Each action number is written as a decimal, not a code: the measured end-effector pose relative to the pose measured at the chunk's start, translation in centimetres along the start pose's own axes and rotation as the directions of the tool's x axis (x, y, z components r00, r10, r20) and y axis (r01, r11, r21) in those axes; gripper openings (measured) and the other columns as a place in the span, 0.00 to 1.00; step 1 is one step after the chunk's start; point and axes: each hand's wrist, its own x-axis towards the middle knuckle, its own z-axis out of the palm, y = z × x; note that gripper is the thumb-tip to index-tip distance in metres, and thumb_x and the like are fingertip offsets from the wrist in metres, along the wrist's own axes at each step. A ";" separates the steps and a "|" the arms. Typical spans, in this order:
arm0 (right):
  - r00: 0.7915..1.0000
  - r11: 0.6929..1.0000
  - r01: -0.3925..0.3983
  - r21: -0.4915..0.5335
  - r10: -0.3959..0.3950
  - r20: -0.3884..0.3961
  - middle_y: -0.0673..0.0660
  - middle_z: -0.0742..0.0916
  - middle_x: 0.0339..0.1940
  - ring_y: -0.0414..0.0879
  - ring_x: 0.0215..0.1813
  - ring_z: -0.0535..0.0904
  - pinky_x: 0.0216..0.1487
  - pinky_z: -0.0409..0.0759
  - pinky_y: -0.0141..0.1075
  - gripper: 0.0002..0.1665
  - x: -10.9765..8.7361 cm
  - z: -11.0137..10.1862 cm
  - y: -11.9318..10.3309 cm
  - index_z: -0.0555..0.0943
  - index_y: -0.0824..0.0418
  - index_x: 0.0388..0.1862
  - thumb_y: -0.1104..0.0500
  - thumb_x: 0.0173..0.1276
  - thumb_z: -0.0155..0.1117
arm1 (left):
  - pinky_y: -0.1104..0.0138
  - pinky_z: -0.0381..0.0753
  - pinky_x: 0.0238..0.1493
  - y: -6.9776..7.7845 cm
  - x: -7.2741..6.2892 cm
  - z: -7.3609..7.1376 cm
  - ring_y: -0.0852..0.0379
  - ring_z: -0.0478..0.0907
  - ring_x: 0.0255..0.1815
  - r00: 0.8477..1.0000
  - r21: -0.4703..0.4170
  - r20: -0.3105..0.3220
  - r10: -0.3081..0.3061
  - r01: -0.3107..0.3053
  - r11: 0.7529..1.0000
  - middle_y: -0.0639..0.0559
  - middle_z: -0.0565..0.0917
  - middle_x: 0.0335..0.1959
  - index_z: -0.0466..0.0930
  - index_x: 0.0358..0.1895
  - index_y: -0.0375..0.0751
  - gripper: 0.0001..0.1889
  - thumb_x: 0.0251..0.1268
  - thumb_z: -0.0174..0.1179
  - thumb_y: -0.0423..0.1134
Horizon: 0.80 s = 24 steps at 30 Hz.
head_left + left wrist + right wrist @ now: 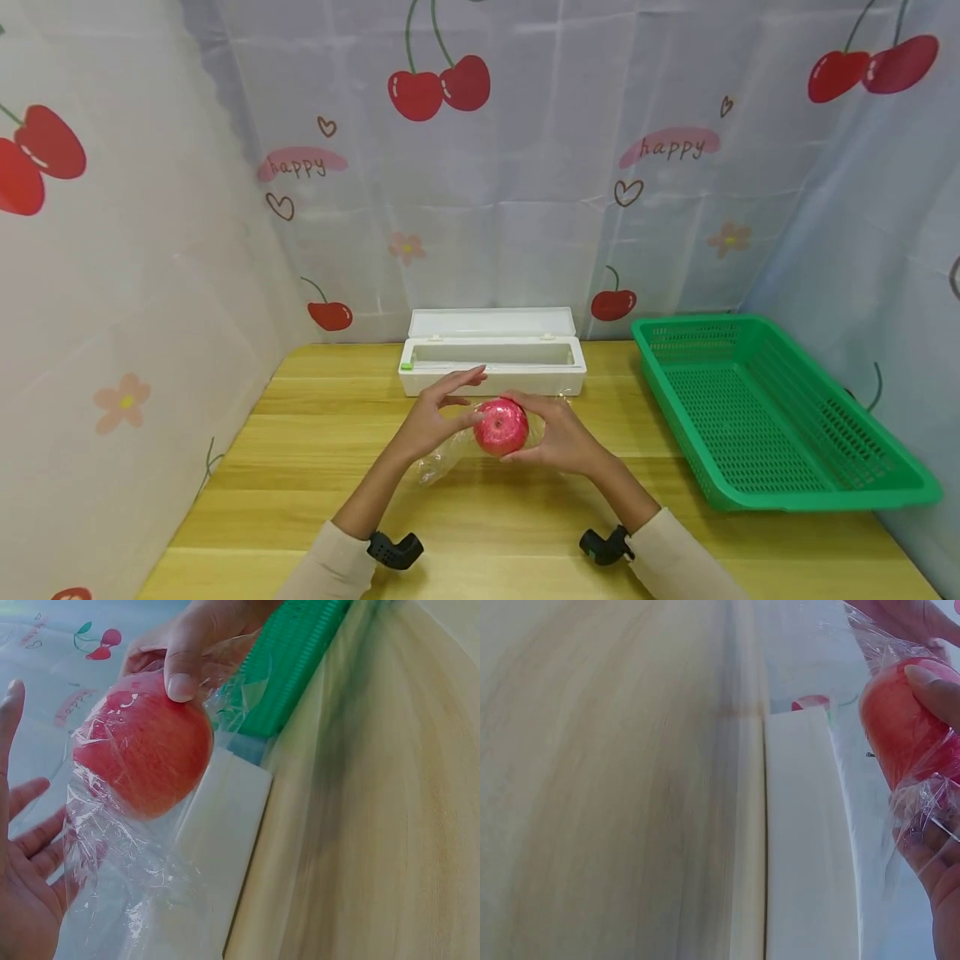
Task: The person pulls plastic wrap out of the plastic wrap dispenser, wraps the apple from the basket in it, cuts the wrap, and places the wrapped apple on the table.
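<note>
Pinching red apple (pixel 501 430) in cling film (pixel 127 859) with right hand (pixel 566 437), with left hand (pixel 431 423) spread alongside; showing raised dispenser lid (pixel 492 322) beyond grip in head view only.

the head view looks forward and down from farther back; both wrist views, close and turned sideways, share the apple (pixel 150 746).

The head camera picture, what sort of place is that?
Probably a little tabletop booth, perhaps indoors; what lies outside isn't shown. Cherry-printed sheets hang around three sides of a wooden table, with a green basket on it.
</note>
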 end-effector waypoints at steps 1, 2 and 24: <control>1.000 1.000 -0.006 -0.001 0.006 -0.001 0.48 0.84 0.63 0.46 0.63 0.81 0.61 0.82 0.48 0.50 0.0 0.0 0.0 0.78 0.57 0.68 0.42 0.46 0.87 | 0.54 0.82 0.59 0.0 0.0 -0.1 0.47 0.73 0.67 1.000 -0.004 -0.004 0.025 -0.025 1.000 0.42 0.77 0.66 0.68 0.75 0.44 0.38 0.64 0.71 0.47; 1.000 1.000 -0.013 -0.001 0.013 -0.001 0.47 0.85 0.62 0.46 0.63 0.81 0.61 0.82 0.48 0.50 0.0 -0.1 0.0 0.78 0.56 0.68 0.42 0.46 0.87 | 0.54 0.82 0.60 0.0 0.1 -0.1 0.49 0.73 0.68 0.999 0.003 -0.007 0.044 -0.044 0.999 0.43 0.77 0.67 0.68 0.75 0.45 0.38 0.63 0.73 0.46; 0.992 0.977 -0.129 0.172 0.125 0.037 0.44 0.86 0.59 0.42 0.58 0.83 0.59 0.83 0.40 0.48 -0.2 0.0 0.5 0.79 0.52 0.67 0.43 0.47 0.87 | 0.54 0.77 0.66 -0.6 -0.6 1.3 0.47 0.72 0.70 0.954 0.217 0.134 0.269 -0.293 0.931 0.46 0.73 0.70 0.70 0.73 0.39 0.50 0.41 0.85 0.44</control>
